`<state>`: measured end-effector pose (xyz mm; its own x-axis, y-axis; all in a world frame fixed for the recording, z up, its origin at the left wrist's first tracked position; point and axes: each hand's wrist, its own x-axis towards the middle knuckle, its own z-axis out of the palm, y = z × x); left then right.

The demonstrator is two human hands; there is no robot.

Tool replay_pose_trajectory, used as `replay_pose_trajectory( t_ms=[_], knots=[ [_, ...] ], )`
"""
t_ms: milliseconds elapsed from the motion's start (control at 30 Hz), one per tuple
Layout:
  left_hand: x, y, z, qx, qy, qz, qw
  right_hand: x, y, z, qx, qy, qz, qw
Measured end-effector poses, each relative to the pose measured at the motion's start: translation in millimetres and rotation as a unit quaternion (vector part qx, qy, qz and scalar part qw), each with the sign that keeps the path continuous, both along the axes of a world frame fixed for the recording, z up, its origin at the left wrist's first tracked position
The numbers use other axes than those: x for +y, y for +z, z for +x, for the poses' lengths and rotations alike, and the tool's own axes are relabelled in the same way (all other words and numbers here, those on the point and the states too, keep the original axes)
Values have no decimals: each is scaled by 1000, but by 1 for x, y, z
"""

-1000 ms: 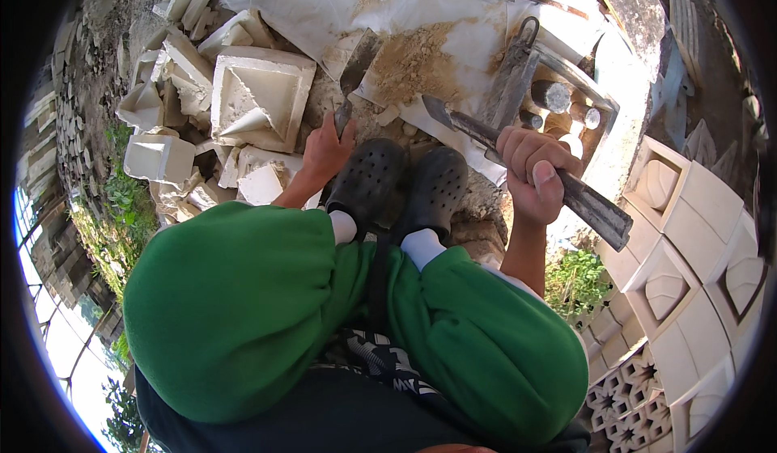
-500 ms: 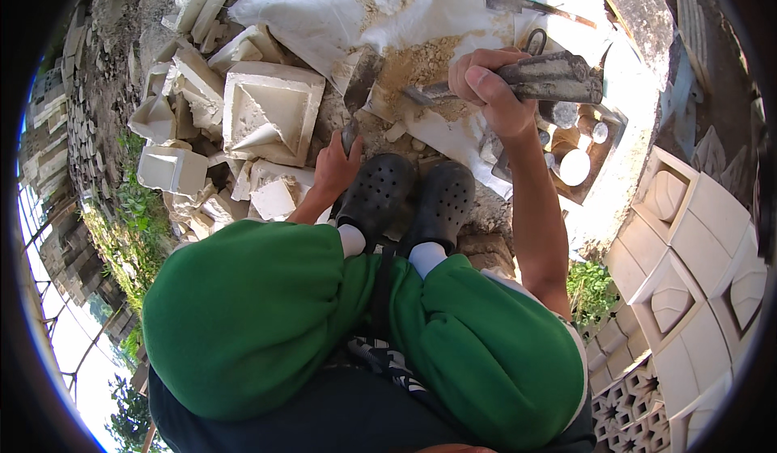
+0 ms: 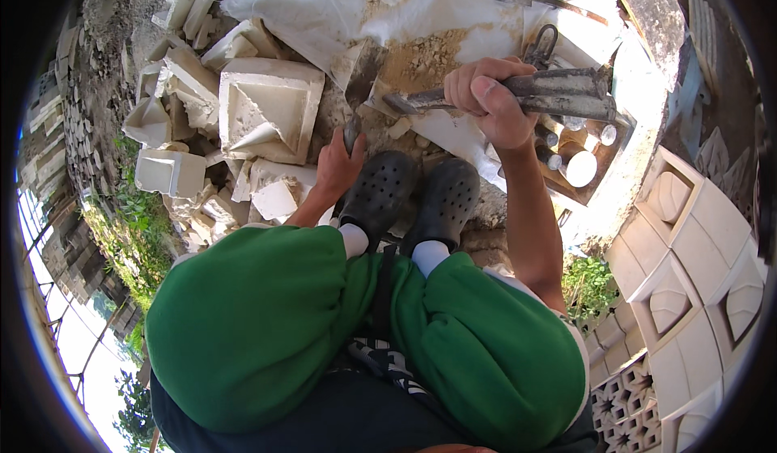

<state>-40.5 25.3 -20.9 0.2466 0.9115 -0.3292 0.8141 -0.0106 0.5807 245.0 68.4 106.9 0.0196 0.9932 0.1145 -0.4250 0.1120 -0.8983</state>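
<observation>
gripping metal tool [image 3: 558,93], right hand [image 3: 486,101]

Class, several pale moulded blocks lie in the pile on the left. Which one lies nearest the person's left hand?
The big square block with the pyramid-shaped hollow, just up-left of the left hand. The plain box-like block lies farther left.

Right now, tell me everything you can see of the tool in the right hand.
The long tool looks like worn metal, grey and crusted with pale dried mortar. Its wide flat part lies about level, reaching right above a wooden tray; a narrower end pokes left over the sandy heap. The right hand is wrapped around its middle, thumb on top. Nothing else is seen touching it.
</observation>
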Motion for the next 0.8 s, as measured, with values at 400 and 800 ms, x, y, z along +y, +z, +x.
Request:
replay_pose_trajectory(
  t_ms=[400,800],
  knots=[
    [7,-8,7,12,-27,-4,1000,-23,15,53,36,-123,47,991],
    [14,-10,39,11,-68,-5,998,-71,10,56,33,-276,82,957]
  ],
)
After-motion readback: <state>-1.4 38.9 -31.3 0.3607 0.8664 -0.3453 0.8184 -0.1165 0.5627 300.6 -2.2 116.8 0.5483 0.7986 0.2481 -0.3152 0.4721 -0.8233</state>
